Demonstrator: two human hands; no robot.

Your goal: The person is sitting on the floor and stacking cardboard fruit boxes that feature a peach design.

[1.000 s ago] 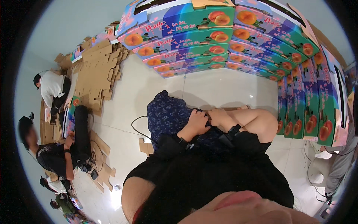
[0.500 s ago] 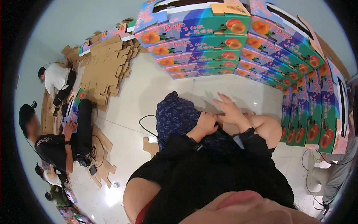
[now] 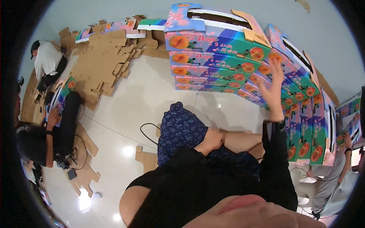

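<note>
My right hand (image 3: 272,85) is raised with its fingers spread, and nothing is in it. It shows in front of the stacked fruit cartons (image 3: 296,74), which are colourful with peaches printed on them; whether the fingertips touch a carton I cannot tell. My left hand (image 3: 212,140) rests on my lap at the edge of the dark blue patterned skirt (image 3: 181,127), its fingers folded together and no object visible in it. Nearest ahead stands another stack of the same cartons (image 3: 216,45), with handle slots in their tops.
Flattened brown cardboard (image 3: 91,64) lies heaped at the far left. A person in black (image 3: 34,146) sits at the left with a carton, another in white (image 3: 47,62) behind. At the right edge, a person's hand (image 3: 345,140) touches a carton. A black cable (image 3: 148,125) loops beside my skirt.
My right hand has left my lap and risen forward and right toward the cartons. My left hand stays on my lap. The view has turned to the right, and a person appears at the right edge.
</note>
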